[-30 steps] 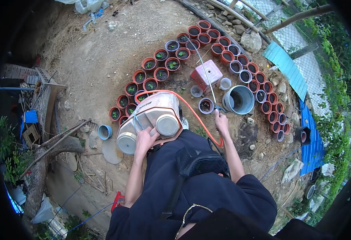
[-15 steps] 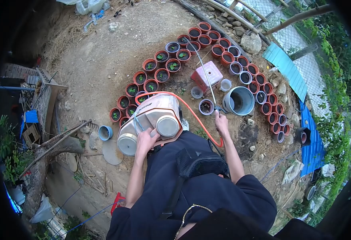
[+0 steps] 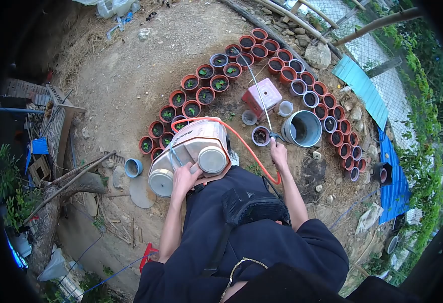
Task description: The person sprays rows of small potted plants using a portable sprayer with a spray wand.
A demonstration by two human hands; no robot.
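Observation:
My left hand (image 3: pixel 184 178) is closed on the handle at the top of a whitish sprayer tank (image 3: pixel 196 139) with two round caps. My right hand (image 3: pixel 278 151) grips the handle end of a long thin spray wand (image 3: pixel 263 101). The wand slants up and away, its tip over the brown pots near the top of the rows. An orange hose (image 3: pixel 241 137) curves from the tank towards my right forearm. Several pots with small green plants (image 3: pixel 219 83) line the left row; the right row's pots (image 3: pixel 307 77) hold dark soil. Beside my right hand is a small pot (image 3: pixel 260 135).
A pink stool (image 3: pixel 262 96) and a large grey bucket (image 3: pixel 301 128) stand between the rows. A blue pot (image 3: pixel 133 167) is on the ground at left. Rocks, blue sheeting (image 3: pixel 393 174) and a wire fence border the right; a tree trunk (image 3: pixel 50 227) stands at lower left.

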